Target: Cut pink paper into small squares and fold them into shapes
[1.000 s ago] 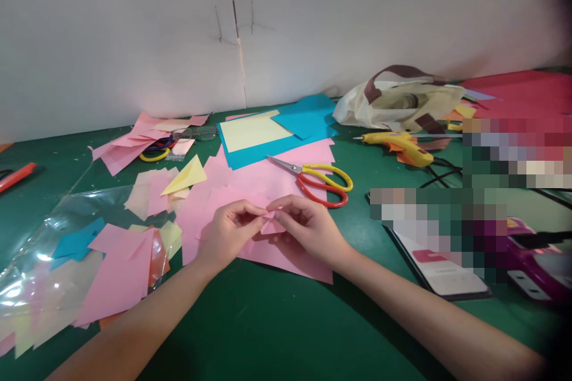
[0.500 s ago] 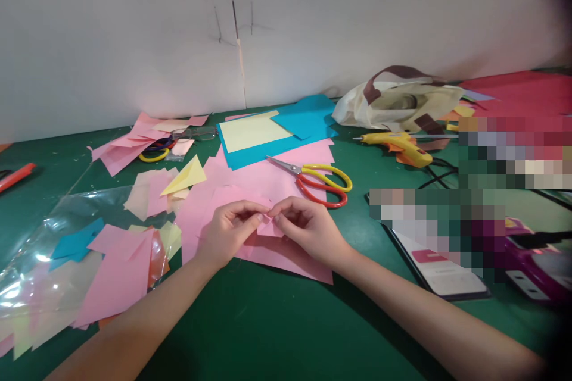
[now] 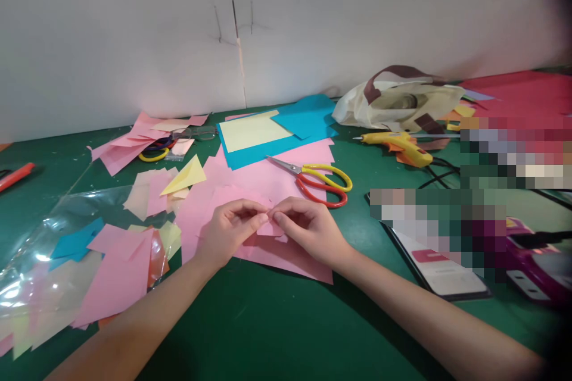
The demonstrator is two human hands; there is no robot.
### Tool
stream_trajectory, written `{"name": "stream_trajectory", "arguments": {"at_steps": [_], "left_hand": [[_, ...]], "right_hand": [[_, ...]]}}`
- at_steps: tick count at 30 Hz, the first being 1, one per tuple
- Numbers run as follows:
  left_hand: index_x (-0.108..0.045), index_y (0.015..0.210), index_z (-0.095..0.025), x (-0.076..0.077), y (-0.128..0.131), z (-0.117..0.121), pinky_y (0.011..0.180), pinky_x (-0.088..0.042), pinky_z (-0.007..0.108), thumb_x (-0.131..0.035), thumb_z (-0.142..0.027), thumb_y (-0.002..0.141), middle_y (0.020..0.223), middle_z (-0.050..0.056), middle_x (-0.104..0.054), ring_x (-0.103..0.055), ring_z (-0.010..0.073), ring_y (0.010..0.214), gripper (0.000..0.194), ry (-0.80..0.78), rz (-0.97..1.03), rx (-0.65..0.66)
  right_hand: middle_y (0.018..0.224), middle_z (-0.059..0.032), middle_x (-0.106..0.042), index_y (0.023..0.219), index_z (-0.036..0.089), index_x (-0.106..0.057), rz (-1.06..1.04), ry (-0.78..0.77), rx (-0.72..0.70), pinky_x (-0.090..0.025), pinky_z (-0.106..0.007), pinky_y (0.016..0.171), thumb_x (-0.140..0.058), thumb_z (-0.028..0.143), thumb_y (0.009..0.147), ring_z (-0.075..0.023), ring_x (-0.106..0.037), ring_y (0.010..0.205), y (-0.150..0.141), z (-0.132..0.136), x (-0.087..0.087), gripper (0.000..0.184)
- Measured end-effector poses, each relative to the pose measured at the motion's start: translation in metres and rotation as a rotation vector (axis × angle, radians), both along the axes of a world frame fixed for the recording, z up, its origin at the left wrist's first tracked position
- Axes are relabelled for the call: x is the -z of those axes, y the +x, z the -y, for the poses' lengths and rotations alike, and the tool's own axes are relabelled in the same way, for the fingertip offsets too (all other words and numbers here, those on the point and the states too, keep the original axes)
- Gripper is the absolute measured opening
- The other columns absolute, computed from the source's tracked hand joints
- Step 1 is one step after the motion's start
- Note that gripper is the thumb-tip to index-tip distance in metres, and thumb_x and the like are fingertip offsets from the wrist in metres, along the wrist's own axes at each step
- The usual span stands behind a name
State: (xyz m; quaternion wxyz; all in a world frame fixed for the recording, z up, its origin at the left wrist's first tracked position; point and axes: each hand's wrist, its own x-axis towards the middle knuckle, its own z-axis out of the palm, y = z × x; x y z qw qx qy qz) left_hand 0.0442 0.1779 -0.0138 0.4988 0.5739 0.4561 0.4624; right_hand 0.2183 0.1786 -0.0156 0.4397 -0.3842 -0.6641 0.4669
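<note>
Between my fingertips is a small piece of pink paper [image 3: 268,228], partly hidden by the fingers. My left hand [image 3: 235,228] pinches its left side between thumb and fingers, closed. From the right, my right hand [image 3: 308,226] closes on the same piece, its fingertips nearly touching those of the left. Both hands are over larger pink paper sheets [image 3: 250,187] lying on the green table. A pair of scissors [image 3: 308,177] with one yellow and one red handle rests just beyond my right hand, blades pointing left.
Blue sheets [image 3: 313,116] and a cream sheet [image 3: 254,130] lie at the back. Left are paper scraps [image 3: 120,268], a clear plastic bag [image 3: 67,208] and eyeglasses [image 3: 201,133]. A yellow glue gun [image 3: 402,147], a cloth bag [image 3: 397,104] and a phone [image 3: 451,280] are right.
My fingertips have shifted slightly on the small pink paper, the left thumb nearer the right hand. The surrounding things have stayed in place.
</note>
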Motion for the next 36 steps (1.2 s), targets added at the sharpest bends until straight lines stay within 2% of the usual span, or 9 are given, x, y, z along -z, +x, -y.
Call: {"name": "stream_trajectory", "arguments": {"at_steps": [4,7,11,17,22,27,31,33,36], "left_hand": [[-0.066,0.072,-0.018,-0.0011,0.0013,0.0002,0.071,-0.055,0.023,-0.070,-0.021,0.071,0.073,0.000,-0.069,-0.066,0.0119,0.071,0.005,-0.026,-0.003,-0.037],[-0.063,0.076,-0.018,-0.0022,0.0027,0.0008,0.071,-0.055,0.022,-0.072,-0.022,0.069,0.075,0.000,-0.069,-0.067,0.0127,0.074,0.012,-0.038,0.001,-0.055],[-0.060,0.086,-0.018,-0.0031,0.0041,0.0020,0.069,-0.057,0.022,-0.073,-0.023,0.068,0.075,0.001,-0.069,-0.068,0.0152,0.079,0.023,-0.086,0.003,-0.074],[-0.063,0.095,-0.018,-0.0053,0.0051,0.0035,0.072,-0.057,0.024,-0.072,-0.022,0.069,0.081,0.002,-0.071,-0.068,0.0156,0.081,0.028,-0.075,-0.067,-0.072],[-0.069,0.078,-0.018,-0.0070,0.0065,0.0049,0.072,-0.057,0.024,-0.070,-0.023,0.071,0.080,0.003,-0.073,-0.069,0.0150,0.077,0.009,-0.019,-0.106,-0.036],[-0.068,0.074,-0.017,-0.0062,0.0059,0.0043,0.061,-0.056,0.022,-0.071,-0.024,0.068,0.072,0.002,-0.072,-0.068,0.0141,0.067,0.009,-0.039,-0.110,-0.116],[-0.065,0.090,-0.018,-0.0051,0.0035,0.0029,0.064,-0.056,0.022,-0.071,-0.024,0.069,0.068,-0.001,-0.070,-0.067,0.0123,0.064,0.023,-0.077,-0.034,-0.156],[-0.064,0.095,-0.017,-0.0046,0.0032,0.0025,0.065,-0.056,0.023,-0.071,-0.024,0.070,0.068,-0.001,-0.069,-0.067,0.0124,0.065,0.027,-0.085,-0.011,-0.138],[-0.066,0.093,-0.016,-0.0031,0.0037,0.0017,0.068,-0.057,0.025,-0.070,-0.023,0.069,0.074,0.002,-0.070,-0.067,0.0144,0.071,0.025,-0.071,-0.031,-0.093]], "right_hand": [[0.075,-0.0031,-0.067,0.084,0.018,-0.064,-0.018,-0.020,0.004,-0.052,-0.027,0.060,-0.056,0.025,0.082,-0.0130,-0.062,0.066,-0.0012,0.0008,0.0022,0.011],[0.077,-0.0030,-0.067,0.098,0.018,-0.058,-0.109,-0.115,0.009,-0.052,-0.026,0.058,-0.060,0.029,0.080,-0.0132,-0.063,0.066,-0.0028,0.0006,0.0041,0.021],[0.078,-0.0056,-0.069,0.085,0.017,-0.064,-0.041,-0.177,0.043,-0.052,-0.027,0.059,-0.062,0.035,0.078,-0.0142,-0.064,0.065,-0.0035,-0.0014,0.0056,0.019],[0.076,-0.0037,-0.073,0.076,0.020,-0.069,0.075,-0.125,0.150,-0.051,-0.030,0.067,-0.061,0.030,0.080,-0.0168,-0.066,0.071,-0.0014,-0.0011,0.0060,0.013],[0.075,-0.0020,-0.072,0.075,0.021,-0.070,0.098,-0.043,0.162,-0.050,-0.028,0.067,-0.060,0.023,0.080,-0.0158,-0.065,0.070,-0.0004,0.0012,0.0048,0.011],[0.082,-0.0032,-0.071,0.084,0.022,-0.068,0.094,0.021,0.157,-0.050,-0.029,0.067,-0.060,0.026,0.081,-0.0161,-0.064,0.073,-0.0009,0.0022,0.0044,0.009],[0.079,-0.0023,-0.066,0.114,0.023,-0.054,0.038,-0.070,0.125,-0.051,-0.031,0.067,-0.068,0.033,0.074,-0.0178,-0.064,0.075,-0.0022,0.0018,0.0049,0.044],[0.073,0.0005,-0.062,0.116,0.024,-0.050,0.002,-0.094,0.123,-0.050,-0.030,0.064,-0.067,0.031,0.075,-0.0159,-0.062,0.070,-0.0028,0.0012,0.0051,0.045],[0.068,0.0033,-0.056,0.105,0.023,-0.050,-0.079,-0.087,0.180,-0.047,-0.026,0.057,-0.068,0.030,0.074,-0.0131,-0.057,0.064,-0.0033,0.0006,0.0059,0.036]]}}
